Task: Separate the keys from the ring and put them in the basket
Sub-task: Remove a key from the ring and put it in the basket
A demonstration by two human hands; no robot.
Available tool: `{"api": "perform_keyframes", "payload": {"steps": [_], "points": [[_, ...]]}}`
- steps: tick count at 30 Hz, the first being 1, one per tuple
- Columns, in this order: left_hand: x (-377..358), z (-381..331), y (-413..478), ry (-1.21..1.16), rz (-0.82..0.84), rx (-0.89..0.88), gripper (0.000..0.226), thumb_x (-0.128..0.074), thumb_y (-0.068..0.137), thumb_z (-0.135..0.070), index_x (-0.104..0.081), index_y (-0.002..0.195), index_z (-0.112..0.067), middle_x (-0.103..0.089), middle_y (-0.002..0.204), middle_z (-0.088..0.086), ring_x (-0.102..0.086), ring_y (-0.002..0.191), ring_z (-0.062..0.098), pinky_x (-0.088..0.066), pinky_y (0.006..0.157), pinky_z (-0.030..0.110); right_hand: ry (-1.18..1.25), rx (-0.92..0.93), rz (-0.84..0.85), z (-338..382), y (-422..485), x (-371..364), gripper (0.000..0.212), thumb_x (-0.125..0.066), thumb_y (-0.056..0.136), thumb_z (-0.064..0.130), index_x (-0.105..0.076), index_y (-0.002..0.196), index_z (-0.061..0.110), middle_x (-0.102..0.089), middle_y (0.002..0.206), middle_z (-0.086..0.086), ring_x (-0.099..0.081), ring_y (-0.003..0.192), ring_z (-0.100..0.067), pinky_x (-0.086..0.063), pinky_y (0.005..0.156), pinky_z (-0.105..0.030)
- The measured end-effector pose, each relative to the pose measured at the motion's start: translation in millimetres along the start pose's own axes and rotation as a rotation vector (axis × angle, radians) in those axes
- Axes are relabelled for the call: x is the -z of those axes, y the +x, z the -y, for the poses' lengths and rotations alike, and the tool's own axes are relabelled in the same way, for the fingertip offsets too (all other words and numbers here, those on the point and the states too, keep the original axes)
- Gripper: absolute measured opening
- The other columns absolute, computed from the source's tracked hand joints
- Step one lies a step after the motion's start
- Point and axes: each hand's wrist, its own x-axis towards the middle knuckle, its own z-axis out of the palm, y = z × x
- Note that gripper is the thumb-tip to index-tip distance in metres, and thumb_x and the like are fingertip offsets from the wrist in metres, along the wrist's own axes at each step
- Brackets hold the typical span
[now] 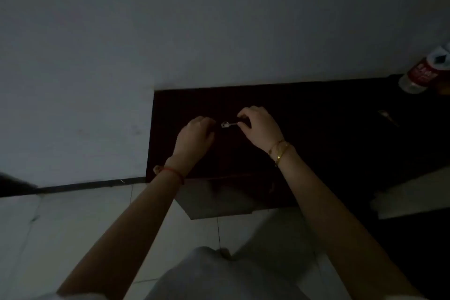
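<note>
1. Dim scene, seen from above; dark, almost black table top [316, 129] filling the middle and right of the frame, set against a pale grey wall [146, 31] across the upper half.
2. Left hand [194, 136] at centre frame, just left of the middle, knuckles up, fingers curled down and inward; whatever sits under the fingertips lost in shadow, so grip cannot be told.
3. Thin red string bracelet [174, 173] around the left wrist.
4. Right hand [260, 126] just right of centre, partly curled, thumb and forefinger pinched on the thin shank end of a small silvery metal key [229, 124].
5. Key held roughly level between the two hands, its rounded bright head pointing toward the left hand, close to that hand's fingertips; contact there not clear.
6. Key ring not made out in the darkness.
7. Gold-coloured bangles [280, 151] around the right wrist.
8. Second slim pale metal key [388, 118] lying flat on the table top at the right of the frame, well apart from both hands.
9. Clear plastic bottle with a red label [421, 75] at the upper right edge, tilted in the wide-angle view, on the far right of the table.
10. Pale floor tiles [73, 226] across the lower left; light grey clothing [207, 275] at the bottom centre.
</note>
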Motion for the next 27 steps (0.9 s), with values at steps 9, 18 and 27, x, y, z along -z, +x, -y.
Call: {"api": "perform_keyframes", "payload": {"steps": [9, 18, 27], "points": [[-26.4, 18.9, 17.8, -0.052, 0.053, 0.113, 0.030, -0.060, 0.084, -0.015, -0.064, 0.114, -0.012, -0.064, 0.108, 0.011, -0.064, 0.097, 0.027, -0.055, 0.078, 0.040, -0.040, -0.074, 0.166, -17.0, 39.9, -44.8, 0.026, -0.062, 0.087, 0.021, -0.061, 0.113, 0.015, -0.062, 0.114, -0.007, -0.054, 0.110, -0.023, -0.052, 0.091, -0.039], [-35.5, 29.7, 22.3, -0.078, 0.041, 0.123, 0.030, -0.060, 0.086, -0.015, -0.062, 0.116, -0.013, -0.063, 0.110, 0.009, -0.063, 0.097, 0.025, -0.056, 0.079, 0.042, -0.051, -0.034, 0.152, -17.7, 47.4, -65.2, 0.029, -0.067, 0.084, 0.016, -0.062, 0.112, 0.014, -0.058, 0.118, -0.007, -0.051, 0.113, -0.023, -0.051, 0.094, -0.038], [-34.5, 33.4, 25.2, -0.145, 0.018, 0.131, 0.032, -0.060, 0.087, -0.017, -0.062, 0.118, -0.015, -0.063, 0.113, 0.007, -0.063, 0.099, 0.021, -0.057, 0.082, 0.037, 0.040, -0.073, -0.001, -17.5, 44.3, -70.4, 0.012, -0.062, 0.087, 0.020, -0.067, 0.091, 0.010, -0.064, 0.096, -0.008, -0.059, 0.093, -0.023, -0.052, 0.075, -0.033]]}}
